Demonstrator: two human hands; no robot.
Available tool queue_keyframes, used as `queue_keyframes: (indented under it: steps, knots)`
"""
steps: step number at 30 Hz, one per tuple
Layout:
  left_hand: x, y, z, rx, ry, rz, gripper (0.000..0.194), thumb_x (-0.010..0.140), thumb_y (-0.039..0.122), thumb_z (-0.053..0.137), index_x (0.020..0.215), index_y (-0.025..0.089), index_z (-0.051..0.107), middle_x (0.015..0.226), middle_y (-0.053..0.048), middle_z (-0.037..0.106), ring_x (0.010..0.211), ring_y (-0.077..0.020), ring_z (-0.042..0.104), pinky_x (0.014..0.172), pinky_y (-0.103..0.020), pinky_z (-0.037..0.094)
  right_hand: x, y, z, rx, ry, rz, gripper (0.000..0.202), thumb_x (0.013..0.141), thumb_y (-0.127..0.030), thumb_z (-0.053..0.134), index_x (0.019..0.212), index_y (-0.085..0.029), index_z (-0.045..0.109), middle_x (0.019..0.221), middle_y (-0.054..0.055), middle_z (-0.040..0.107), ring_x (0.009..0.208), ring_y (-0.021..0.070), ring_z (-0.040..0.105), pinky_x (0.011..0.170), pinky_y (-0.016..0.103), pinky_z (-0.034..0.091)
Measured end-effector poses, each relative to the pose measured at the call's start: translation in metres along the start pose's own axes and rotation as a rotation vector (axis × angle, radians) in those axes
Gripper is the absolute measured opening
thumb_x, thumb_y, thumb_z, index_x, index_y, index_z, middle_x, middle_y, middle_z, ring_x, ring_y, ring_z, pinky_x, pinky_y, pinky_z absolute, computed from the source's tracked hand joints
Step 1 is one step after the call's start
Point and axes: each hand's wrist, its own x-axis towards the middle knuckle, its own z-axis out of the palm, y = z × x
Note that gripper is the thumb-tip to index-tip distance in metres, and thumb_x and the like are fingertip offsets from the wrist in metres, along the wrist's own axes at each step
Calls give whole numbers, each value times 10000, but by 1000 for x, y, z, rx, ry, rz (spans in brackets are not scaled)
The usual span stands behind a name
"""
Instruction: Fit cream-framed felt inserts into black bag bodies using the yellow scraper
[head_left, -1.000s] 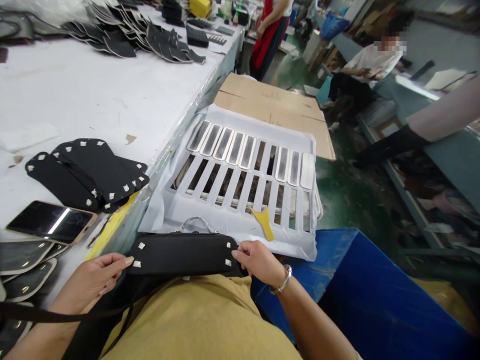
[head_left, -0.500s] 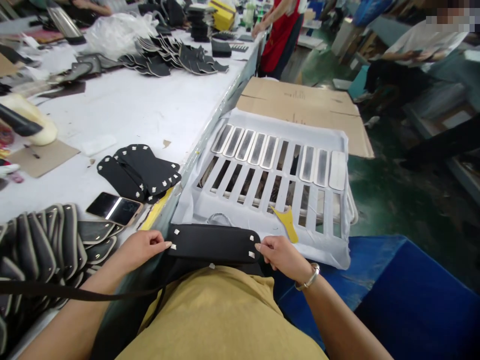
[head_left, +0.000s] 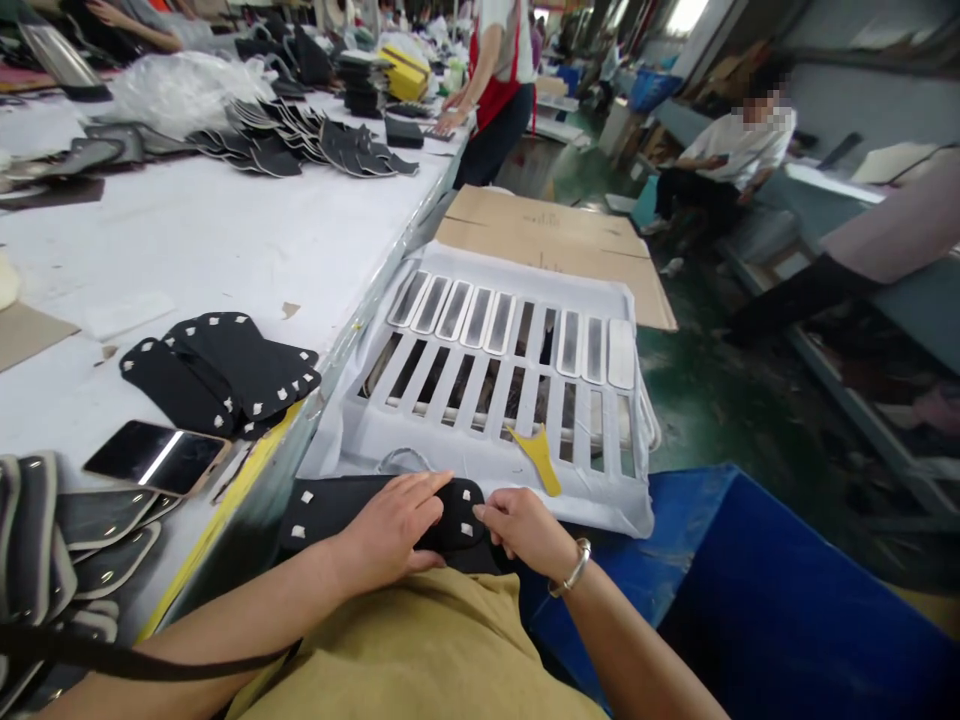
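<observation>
Close to my body lies a long black panel (head_left: 337,508) with rounded corners and small white tabs at both ends. My left hand (head_left: 394,530) rests across its middle with the fingers stretched out, covering part of it. At the right end, my right hand (head_left: 525,528) is closed, thumb and forefinger pinched at the panel's edge; its other fingers are curled. Just beyond the panel is a pale cloth-covered slotted rack (head_left: 457,445). On the rack lies a yellow forked piece (head_left: 538,460).
Left on the white table (head_left: 225,230) are fanned black panels (head_left: 225,365), a phone (head_left: 154,455) and piled grey pieces (head_left: 30,540). Flat cardboard (head_left: 540,230) lies behind the rack; a blue bin (head_left: 720,580) stands right. A person in a red apron (head_left: 499,75) works farther off.
My left hand has left the panel's left end and moved right, onto its middle. My right hand stays at the right end. The camera view has shifted.
</observation>
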Motion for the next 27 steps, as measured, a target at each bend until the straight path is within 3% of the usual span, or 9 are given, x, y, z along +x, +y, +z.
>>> queue_keyframes:
  steps: [6, 16, 27]
  knots:
    - [11, 9, 9, 20, 21, -8, 335, 669, 299, 724, 912, 150, 549, 1298, -172, 497, 1189, -295, 458, 995, -478, 376, 1, 11, 1, 80, -14, 8, 298, 819, -388, 475, 608, -179, 498, 481, -30, 536, 338, 63, 433, 327, 160, 291]
    - [17, 16, 10, -12, 34, -100, 270, 686, 223, 696, 905, 169, 548, 1272, -129, 517, 1176, -291, 463, 1008, -493, 376, 6, 8, -7, 87, -81, 51, 280, 816, -377, 477, 614, -185, 493, 483, -31, 534, 337, 72, 449, 320, 165, 319]
    - [18, 20, 8, 56, 32, -101, 217, 727, 207, 645, 922, 173, 555, 1259, -120, 537, 1143, -286, 501, 986, -490, 402, 8, -1, -16, -164, -83, -71, 282, 822, -347, 490, 589, -189, 498, 509, -7, 572, 395, 87, 473, 410, 211, 294]
